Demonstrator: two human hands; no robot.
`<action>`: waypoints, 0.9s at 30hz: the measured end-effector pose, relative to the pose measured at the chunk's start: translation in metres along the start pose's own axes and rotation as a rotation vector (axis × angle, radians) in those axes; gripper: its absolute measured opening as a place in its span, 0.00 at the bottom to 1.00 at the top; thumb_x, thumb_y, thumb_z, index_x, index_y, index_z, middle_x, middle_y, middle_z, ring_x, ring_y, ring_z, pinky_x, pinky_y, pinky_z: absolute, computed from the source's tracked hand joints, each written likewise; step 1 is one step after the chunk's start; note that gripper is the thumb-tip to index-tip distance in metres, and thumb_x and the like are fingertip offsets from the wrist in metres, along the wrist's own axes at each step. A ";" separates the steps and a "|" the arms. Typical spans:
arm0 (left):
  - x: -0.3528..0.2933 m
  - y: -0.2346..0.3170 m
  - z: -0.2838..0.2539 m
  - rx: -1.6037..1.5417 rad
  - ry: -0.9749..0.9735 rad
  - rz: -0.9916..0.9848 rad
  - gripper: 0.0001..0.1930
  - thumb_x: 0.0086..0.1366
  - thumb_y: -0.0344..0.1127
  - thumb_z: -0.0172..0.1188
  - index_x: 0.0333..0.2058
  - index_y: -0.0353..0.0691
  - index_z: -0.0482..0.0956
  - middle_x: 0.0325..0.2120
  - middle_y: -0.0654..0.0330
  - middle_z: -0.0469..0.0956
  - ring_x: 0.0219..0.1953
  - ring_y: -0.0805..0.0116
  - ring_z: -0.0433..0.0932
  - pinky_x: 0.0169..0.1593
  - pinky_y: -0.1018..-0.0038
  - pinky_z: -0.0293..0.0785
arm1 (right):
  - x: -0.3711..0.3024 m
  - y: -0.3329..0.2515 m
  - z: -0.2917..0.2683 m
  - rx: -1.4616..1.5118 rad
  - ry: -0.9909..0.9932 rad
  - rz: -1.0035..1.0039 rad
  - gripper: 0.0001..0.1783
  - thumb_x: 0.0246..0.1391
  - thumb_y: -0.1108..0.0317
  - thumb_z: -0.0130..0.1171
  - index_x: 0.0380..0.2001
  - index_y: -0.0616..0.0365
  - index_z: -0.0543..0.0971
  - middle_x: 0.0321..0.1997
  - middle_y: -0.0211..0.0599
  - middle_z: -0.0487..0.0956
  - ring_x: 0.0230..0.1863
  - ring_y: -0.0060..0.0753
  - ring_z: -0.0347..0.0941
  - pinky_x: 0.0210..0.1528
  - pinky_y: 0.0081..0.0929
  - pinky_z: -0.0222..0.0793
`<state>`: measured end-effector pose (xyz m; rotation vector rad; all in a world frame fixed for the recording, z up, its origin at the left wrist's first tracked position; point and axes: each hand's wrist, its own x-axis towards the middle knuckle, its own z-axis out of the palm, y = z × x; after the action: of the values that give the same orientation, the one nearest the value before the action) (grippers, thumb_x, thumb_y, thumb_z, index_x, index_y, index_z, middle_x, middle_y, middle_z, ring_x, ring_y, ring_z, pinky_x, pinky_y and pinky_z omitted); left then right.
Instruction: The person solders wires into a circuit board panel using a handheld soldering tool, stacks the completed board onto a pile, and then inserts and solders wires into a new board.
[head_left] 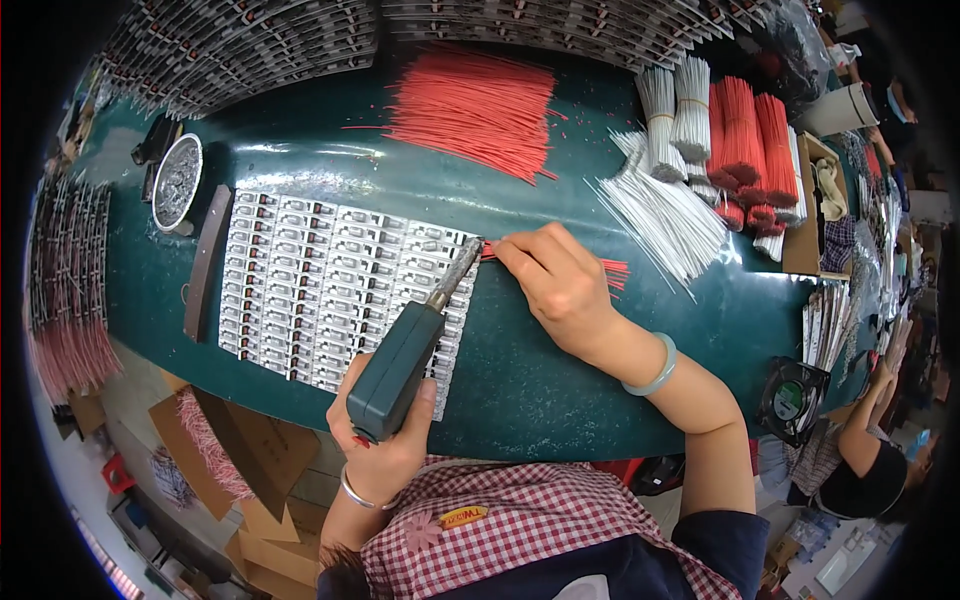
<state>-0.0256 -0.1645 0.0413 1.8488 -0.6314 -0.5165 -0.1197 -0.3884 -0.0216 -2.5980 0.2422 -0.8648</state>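
A green soldering gun [395,365] is gripped in my left hand [385,450], its grey metal tip pointing up and to the right. That tip meets the upper right corner of a panel of small white circuit boards [345,265], which lies on the green table in rows. My right hand [562,285] is closed in a pinch by the same corner. Between its fingers are thin red wires [615,270], whose ends stick out on both sides of the hand. Whether the tip touches a wire is too small to tell.
Loose red wires [470,110] lie at the far middle, loose white wires [670,215] to the right. Tied bundles [738,135] stand behind those. A round bowl [178,185] and a dark bar [207,265] flank the panel's left. At right are a small fan [793,398] and co-workers.
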 end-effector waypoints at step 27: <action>-0.015 -0.002 -0.004 0.051 0.056 0.016 0.13 0.53 0.23 0.69 0.39 0.28 0.82 0.33 0.51 0.80 0.30 0.61 0.79 0.35 0.71 0.75 | 0.000 -0.003 -0.001 -0.004 0.015 0.015 0.18 0.41 0.84 0.64 0.40 0.64 0.80 0.36 0.40 0.77 0.33 0.39 0.76 0.31 0.32 0.75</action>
<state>-0.0338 -0.1515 0.0416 1.8978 -0.6259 -0.4401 -0.1201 -0.3859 -0.0192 -2.5906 0.2677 -0.8794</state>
